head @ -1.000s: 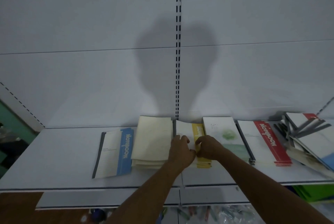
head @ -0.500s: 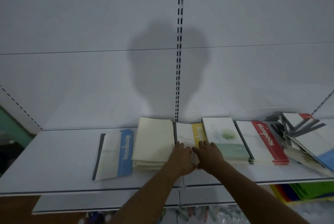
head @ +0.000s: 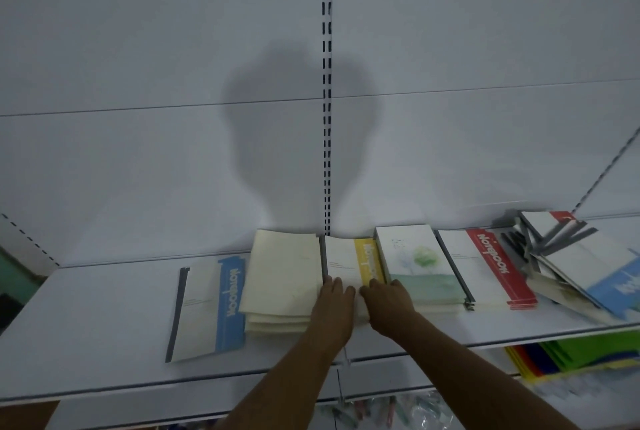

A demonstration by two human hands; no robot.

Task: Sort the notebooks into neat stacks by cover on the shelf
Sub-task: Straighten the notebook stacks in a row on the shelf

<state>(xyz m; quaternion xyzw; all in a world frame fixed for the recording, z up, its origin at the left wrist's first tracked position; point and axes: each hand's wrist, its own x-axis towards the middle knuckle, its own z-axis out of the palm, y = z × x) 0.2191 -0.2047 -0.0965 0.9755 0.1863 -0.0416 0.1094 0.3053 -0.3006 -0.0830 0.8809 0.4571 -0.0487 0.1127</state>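
Both arms reach forward; left hand [head: 330, 305] and right hand [head: 388, 303] lie palm-down side by side on the yellow stack [head: 353, 261], fingers straight and together. Cream stack [head: 282, 277] touches its left edge, green stack [head: 420, 268] its right. Bare shelf [head: 104, 325] far left

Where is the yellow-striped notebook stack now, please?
Head view, shelf middle: the yellow-striped notebook stack lies between the cream stack and the green-cover stack, both hands at its near end.
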